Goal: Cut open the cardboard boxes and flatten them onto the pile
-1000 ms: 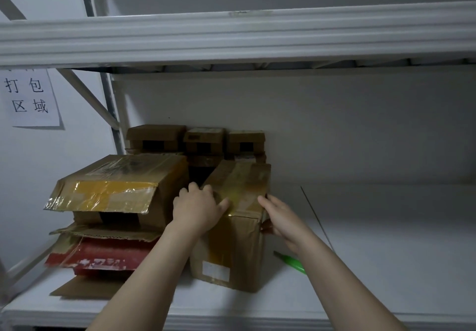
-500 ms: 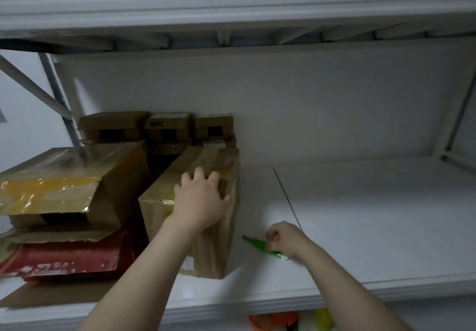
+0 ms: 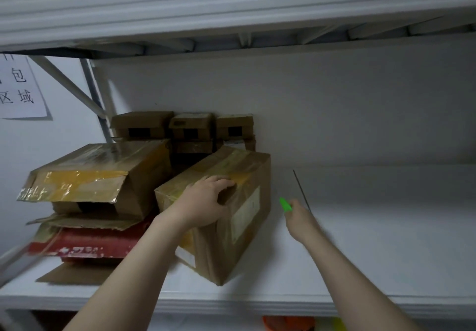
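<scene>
While the left hand (image 3: 204,203) clasps the box (image 3: 247,230) along its top, the right hand (image 3: 300,221) grips a cutter (image 3: 285,205). Probably light, stiff.

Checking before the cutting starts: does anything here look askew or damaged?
The box gripped by the left hand sits skewed across the shelf. On the pile, an open box has a crumpled taped flap jutting out. The right hand holds a green cutter.

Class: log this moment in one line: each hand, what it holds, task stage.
left hand: grips taped box top | right hand: holds green cutter | stage: box closed, standing on shelf
</scene>
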